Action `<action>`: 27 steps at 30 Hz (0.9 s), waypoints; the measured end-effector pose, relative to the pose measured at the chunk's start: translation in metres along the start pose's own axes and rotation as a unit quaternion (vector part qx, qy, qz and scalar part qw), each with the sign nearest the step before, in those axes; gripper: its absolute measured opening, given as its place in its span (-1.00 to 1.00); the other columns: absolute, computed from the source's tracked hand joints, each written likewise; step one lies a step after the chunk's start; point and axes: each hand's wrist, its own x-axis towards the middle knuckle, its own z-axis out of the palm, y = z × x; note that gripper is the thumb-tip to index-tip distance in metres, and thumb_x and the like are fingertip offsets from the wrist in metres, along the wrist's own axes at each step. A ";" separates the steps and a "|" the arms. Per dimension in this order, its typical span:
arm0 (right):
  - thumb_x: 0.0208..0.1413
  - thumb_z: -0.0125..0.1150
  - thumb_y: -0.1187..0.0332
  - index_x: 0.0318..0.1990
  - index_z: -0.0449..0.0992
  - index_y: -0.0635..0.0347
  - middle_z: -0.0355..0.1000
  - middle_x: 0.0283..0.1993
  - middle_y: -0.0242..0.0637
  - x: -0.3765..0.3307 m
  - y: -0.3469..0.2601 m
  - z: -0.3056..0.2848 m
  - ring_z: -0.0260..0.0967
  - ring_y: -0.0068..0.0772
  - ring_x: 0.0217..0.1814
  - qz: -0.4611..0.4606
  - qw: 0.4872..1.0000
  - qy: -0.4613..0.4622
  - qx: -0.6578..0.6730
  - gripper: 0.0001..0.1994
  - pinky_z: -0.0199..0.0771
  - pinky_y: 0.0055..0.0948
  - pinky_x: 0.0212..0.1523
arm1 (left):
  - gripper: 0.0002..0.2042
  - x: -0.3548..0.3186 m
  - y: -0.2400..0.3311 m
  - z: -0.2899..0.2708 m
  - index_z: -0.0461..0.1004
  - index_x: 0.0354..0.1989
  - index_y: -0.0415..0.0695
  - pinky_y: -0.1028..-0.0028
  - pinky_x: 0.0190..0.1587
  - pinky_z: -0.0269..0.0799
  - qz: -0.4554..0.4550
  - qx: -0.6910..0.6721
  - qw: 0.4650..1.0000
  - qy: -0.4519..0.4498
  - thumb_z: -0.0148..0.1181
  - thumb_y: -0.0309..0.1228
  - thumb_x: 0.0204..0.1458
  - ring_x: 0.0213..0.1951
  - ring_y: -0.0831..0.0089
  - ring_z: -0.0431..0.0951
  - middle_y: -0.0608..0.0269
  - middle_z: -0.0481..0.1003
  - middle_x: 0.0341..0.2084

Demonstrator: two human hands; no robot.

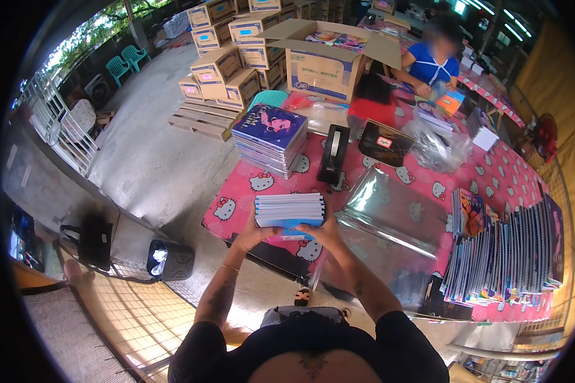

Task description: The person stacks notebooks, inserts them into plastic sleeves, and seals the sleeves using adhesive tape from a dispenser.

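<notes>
Pile (289,210) of notebooks, one: white edges uppermost, blue at the near side; located just nearer the person than the dispenser (334,156). Left hand (255,231) and right hand (324,230): fingers clamped on the pile's opposite ends, thumbs along the near side. Handling, as judged: press both ends evenly; keep edges flush; square against the desk (236,198) if any slip. Stack (269,143), purple: left of dispenser. Film (396,223), clear: nearer and right of dispenser; best left unsnagged.

Head-worn fisheye; looks down from above; faces the table (243,198) close up.
</notes>
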 end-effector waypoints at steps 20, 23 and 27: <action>-0.39 0.68 0.34 0.20 0.24 0.27 0.40 0.12 -0.16 0.002 0.005 -0.016 0.39 -0.31 0.16 0.015 0.998 -0.041 -0.045 -0.09 0.36 -0.29 0.20 | -0.13 0.026 0.137 0.055 0.25 0.08 -0.33 0.10 0.07 0.38 0.141 0.688 0.704 -0.104 0.53 -0.02 -0.35 0.01 -0.02 0.49 -0.17 0.44 -0.08; -0.39 0.68 0.32 0.26 0.21 0.28 0.38 0.16 -0.15 0.004 -0.021 -0.019 0.35 -0.33 0.21 0.021 0.993 -0.071 -0.087 -0.03 0.30 -0.31 0.25 | -0.27 0.021 0.131 0.054 0.32 -0.07 -0.25 0.15 -0.15 0.50 0.234 0.663 0.708 -0.068 0.55 -0.08 -0.36 -0.24 0.04 0.59 -0.01 0.52 -0.31; -0.30 0.64 0.26 0.41 0.06 0.25 0.21 0.32 -0.07 -0.014 -0.101 -0.060 0.13 -0.35 0.39 -0.091 0.987 0.047 -0.122 0.07 0.17 -0.30 0.34 | -0.37 0.000 0.176 0.086 0.35 -0.12 -0.22 0.19 -0.21 0.54 0.222 0.535 0.815 -0.013 0.54 -0.15 -0.30 -0.27 -0.01 0.62 -0.07 0.55 -0.35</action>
